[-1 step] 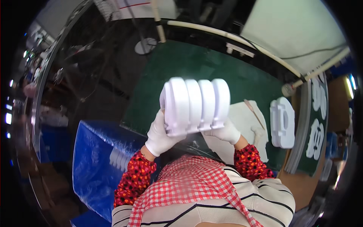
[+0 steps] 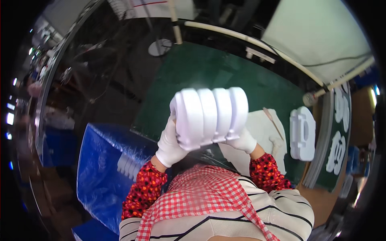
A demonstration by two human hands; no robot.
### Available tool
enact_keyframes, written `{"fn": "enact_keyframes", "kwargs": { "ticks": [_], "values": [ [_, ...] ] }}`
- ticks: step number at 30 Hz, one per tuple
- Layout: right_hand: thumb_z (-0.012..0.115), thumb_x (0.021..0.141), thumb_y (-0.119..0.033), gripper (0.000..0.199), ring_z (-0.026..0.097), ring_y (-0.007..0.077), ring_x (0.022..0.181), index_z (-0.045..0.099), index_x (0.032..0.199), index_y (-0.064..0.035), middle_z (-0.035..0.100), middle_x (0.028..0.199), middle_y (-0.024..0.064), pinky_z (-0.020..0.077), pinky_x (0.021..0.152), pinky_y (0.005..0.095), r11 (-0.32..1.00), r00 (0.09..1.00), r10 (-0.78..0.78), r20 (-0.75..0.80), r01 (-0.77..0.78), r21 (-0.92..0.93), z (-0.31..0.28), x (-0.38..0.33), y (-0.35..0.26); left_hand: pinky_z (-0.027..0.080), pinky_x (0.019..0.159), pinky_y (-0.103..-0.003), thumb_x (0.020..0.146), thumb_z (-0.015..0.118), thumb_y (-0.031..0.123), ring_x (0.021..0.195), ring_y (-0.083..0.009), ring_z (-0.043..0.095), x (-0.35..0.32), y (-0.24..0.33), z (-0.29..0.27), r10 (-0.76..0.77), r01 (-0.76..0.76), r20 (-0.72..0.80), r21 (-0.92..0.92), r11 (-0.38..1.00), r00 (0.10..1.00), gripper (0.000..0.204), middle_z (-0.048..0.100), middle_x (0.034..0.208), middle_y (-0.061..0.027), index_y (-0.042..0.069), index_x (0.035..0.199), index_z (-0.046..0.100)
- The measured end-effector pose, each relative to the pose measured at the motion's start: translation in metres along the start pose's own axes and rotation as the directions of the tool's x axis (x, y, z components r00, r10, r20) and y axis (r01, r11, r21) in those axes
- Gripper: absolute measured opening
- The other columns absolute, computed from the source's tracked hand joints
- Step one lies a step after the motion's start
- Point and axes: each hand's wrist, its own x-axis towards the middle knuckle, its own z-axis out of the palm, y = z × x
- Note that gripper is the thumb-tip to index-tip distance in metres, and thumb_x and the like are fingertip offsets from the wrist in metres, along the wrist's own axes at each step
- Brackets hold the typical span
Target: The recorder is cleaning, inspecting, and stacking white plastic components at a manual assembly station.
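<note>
Between my hands is a row of several white moulded plastic parts, thick and rounded, standing face to face above the table. My left hand, in a white glove, grips the row's left end. Gloved alike, my right hand holds the lower right end; the parts hide most of its fingers. Beneath them is a green tabletop. A white cloth or sheet lies by my right hand, with a thin, brownish, stick-like tool and a small crumpled white piece on it.
More white plastic parts stand at the table's right side. Beyond them is a grey-edged rack or panel with flat white cutouts. A blue plastic-lined bin at left holds similar white parts. A cream pipe rail borders the far edge.
The row of white parts has come slightly lower and tipped a little, with both hands still on it. The whole view has shifted slightly.
</note>
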Motion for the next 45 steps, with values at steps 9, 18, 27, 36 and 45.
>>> {"fn": "enact_keyframes", "kwargs": {
  "ticks": [9,18,27,36,45],
  "values": [
    [0.076,0.073,-0.024,0.080,0.028,0.0268,0.135,0.034,0.141,-0.0128,0.033,0.145,0.0102,0.0221,0.110,0.0378,0.998,0.901,-0.051,0.431,0.056,0.001,0.115,0.035,-0.035,0.039,0.098,-0.034,0.096,0.046,0.034,0.113,-0.0211,0.050,-0.114,-0.024,-0.055,-0.402,-0.090,-0.181,-0.968,0.236,0.898,0.040,0.052,0.121,-0.0074,0.009,0.126,0.043],
    [0.070,0.075,-0.003,0.052,0.056,0.0196,0.108,0.052,0.124,-0.0026,0.059,0.118,0.0092,0.0458,0.093,0.0350,0.931,0.696,-0.082,0.713,-0.202,0.303,0.317,0.036,-0.119,0.041,0.097,-0.036,0.062,0.081,0.030,0.115,-0.0364,0.052,-0.273,-0.042,-0.215,-0.325,0.483,-0.503,0.222,0.847,0.801,0.102,0.048,0.128,-0.0249,-0.001,0.142,0.025],
    [0.064,0.084,-0.014,0.062,0.045,0.0255,0.122,0.033,0.138,-0.0087,0.046,0.133,0.0077,0.0395,0.100,0.0453,0.133,0.223,0.107,0.969,-0.969,0.209,0.543,-0.011,-0.081,0.041,0.096,-0.031,0.070,0.073,0.027,0.110,-0.0301,0.056,-0.376,-0.230,-0.319,-0.795,0.793,-0.039,-0.056,0.606,0.605,0.088,0.054,0.126,-0.0201,0.005,0.144,0.028],
    [0.064,0.085,-0.024,0.050,0.047,0.0258,0.119,0.044,0.129,-0.0105,0.052,0.126,0.0064,0.0399,0.098,0.0482,-0.121,0.202,0.269,0.942,-0.963,0.241,0.627,0.058,-0.016,0.038,0.100,-0.034,0.067,0.072,0.037,0.119,-0.0315,0.050,-0.307,-0.431,-0.343,-0.694,0.720,0.299,0.033,0.694,0.655,0.078,0.052,0.130,-0.0177,0.008,0.135,0.045],
    [0.055,0.092,-0.028,0.036,0.049,0.0247,0.113,0.048,0.122,-0.0084,0.053,0.118,0.0079,0.0427,0.094,0.0450,-0.121,0.401,0.379,0.834,-0.872,0.474,0.709,0.147,0.099,0.036,0.103,-0.038,0.080,0.058,0.034,0.122,-0.0332,0.047,-0.232,-0.522,-0.333,-0.699,0.626,0.067,0.390,0.675,0.712,0.063,0.048,0.134,-0.0181,0.005,0.134,0.044]
  ]
}}
